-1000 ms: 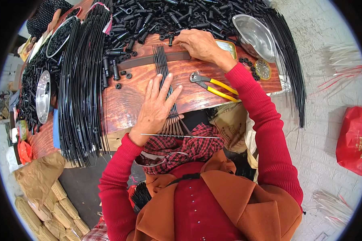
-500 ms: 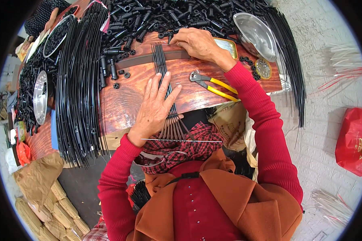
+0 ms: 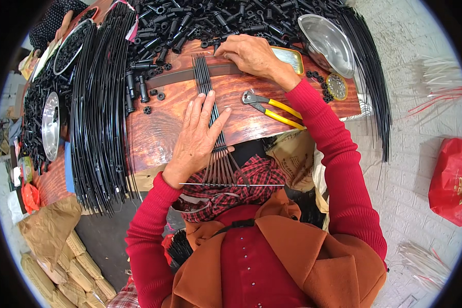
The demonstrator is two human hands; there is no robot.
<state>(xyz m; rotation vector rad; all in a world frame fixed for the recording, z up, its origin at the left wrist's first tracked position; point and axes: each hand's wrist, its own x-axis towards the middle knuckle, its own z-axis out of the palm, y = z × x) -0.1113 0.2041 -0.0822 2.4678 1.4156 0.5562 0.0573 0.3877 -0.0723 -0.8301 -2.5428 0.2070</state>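
Observation:
A row of thin black umbrella ribs lies side by side on the table, pointing away from me. My left hand rests flat across them with its fingers stretched out. Toward my lap the ribs fan out, and their near ends are strung on a straight thin metal rod. At the far ends, my right hand pinches a thin wire that reaches the rib tips. Yellow-handled end-cutting pliers lie right of the ribs. A flat dark strip passes crosswise beneath the ribs.
Black plastic tube parts are heaped at the back. Long bundles of black ribs hang over the table's left and right edges. A clear bowl, a yellow-rimmed tin and a round pin box sit at right. Another person's arm shows far left.
The near rod has shifted slightly toward me, and the rib tips a little left. My right hand has moved slightly left, still pinching the wire. My left hand stays flat on the ribs.

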